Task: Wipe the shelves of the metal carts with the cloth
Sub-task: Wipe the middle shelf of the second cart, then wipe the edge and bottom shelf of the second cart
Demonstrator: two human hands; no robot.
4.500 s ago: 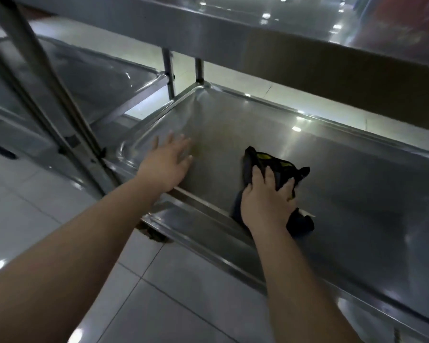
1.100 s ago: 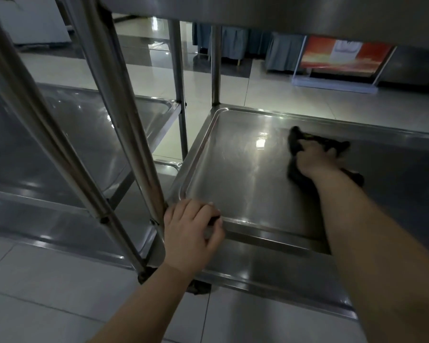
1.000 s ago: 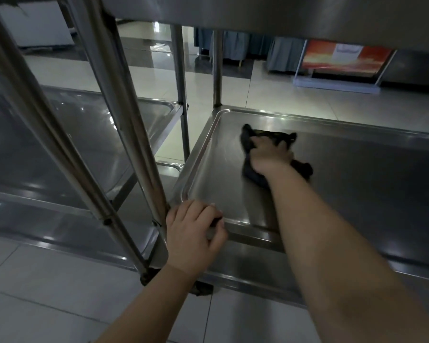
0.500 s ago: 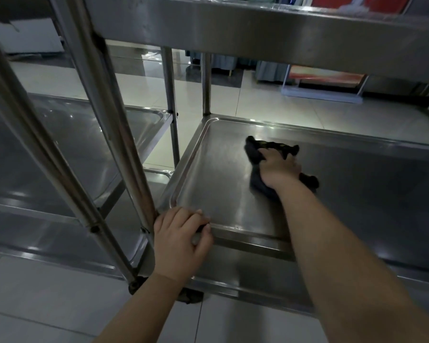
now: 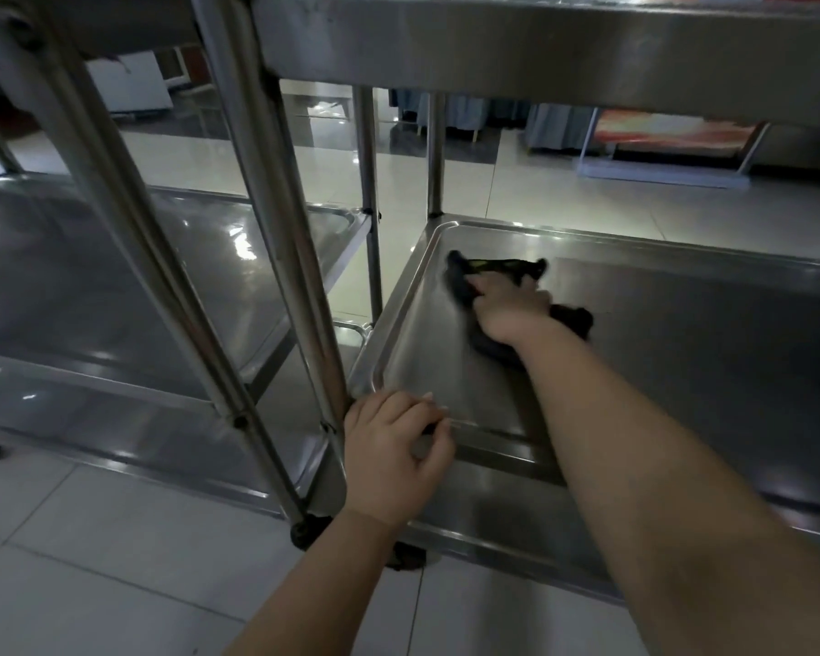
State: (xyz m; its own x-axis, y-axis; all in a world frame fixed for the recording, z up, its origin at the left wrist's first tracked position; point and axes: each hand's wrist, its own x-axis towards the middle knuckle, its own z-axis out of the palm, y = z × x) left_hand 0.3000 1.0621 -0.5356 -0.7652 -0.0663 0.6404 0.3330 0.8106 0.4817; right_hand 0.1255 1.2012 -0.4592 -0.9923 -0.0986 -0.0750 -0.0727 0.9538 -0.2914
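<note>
A dark cloth [image 5: 570, 317] with a yellow trim lies bunched on the lower shelf [image 5: 682, 352] of the metal cart in front of me, near its far left corner. My right hand [image 5: 507, 307] presses down on the cloth, covering its middle. My left hand [image 5: 394, 447] is curled over the shelf's near left rim, beside the cart's front post [image 5: 275, 220]. The cart's upper shelf [image 5: 540, 45] runs across the top of the view.
A second metal cart [image 5: 114, 295] stands close on the left, its lower shelf level with mine and its slanted legs [image 5: 129, 229] crossing the view. Glossy white floor tiles [image 5: 91, 561] lie below. Draped tables and a red display board [image 5: 673, 134] stand far behind.
My right hand has slid the cloth left and farther back, toward the shelf's far left corner. My left hand stays on the near rim. The view has shifted slightly.
</note>
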